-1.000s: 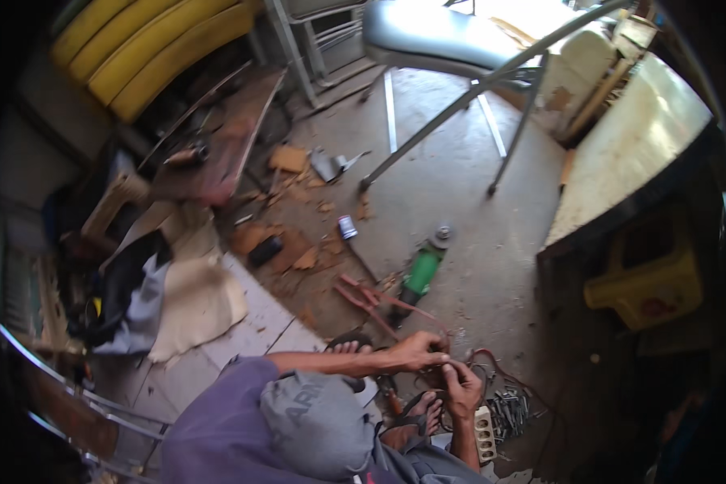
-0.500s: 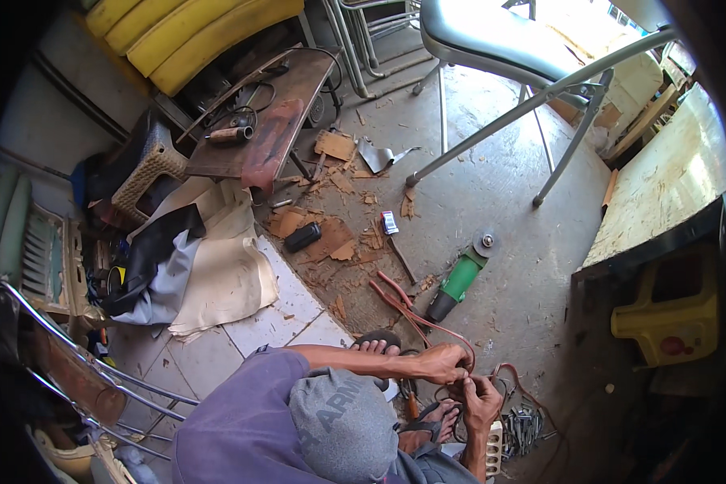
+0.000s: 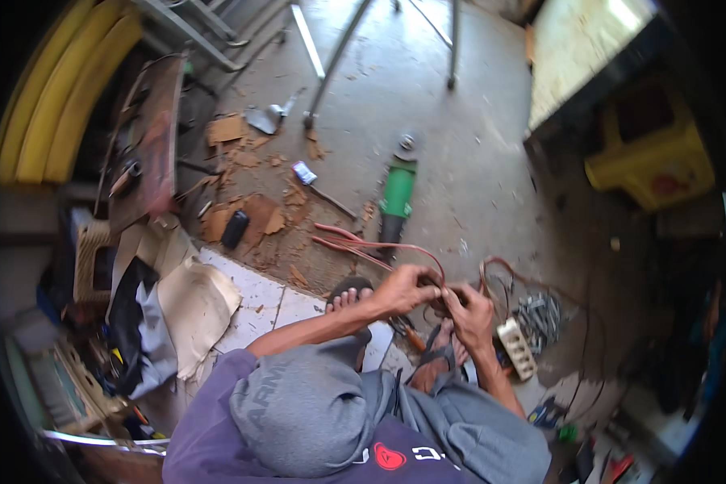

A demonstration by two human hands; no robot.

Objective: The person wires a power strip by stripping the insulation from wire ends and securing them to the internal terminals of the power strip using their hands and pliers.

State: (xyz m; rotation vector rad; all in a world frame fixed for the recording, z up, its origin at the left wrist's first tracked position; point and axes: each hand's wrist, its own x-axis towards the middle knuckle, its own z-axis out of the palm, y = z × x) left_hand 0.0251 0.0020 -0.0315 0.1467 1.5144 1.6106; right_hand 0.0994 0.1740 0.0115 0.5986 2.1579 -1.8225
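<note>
Room: concrete floor (image 3: 492,161) runs past the green grinder (image 3: 398,192), lying just ahead of our hands, out to metal legs (image 3: 455,40); pale board (image 3: 585,60) bounds it right, edge of white tiles (image 3: 254,292) left. Lettering: dark block letters on grey cap (image 3: 298,419), white ones plus a red mark on purple shirt (image 3: 202,395); white packet (image 3: 304,173) too small to read. Pose: our left hand (image 3: 411,289) reaches across from left, right hand (image 3: 470,313) comes up from below, fingertips meeting. Both pinch the red cable (image 3: 351,239), thumb to fingers; exact grip spot hidden. Cable loops out left past the grinder's handle. Socket strip (image 3: 517,348) sits beside right forearm (image 3: 496,379).
</note>
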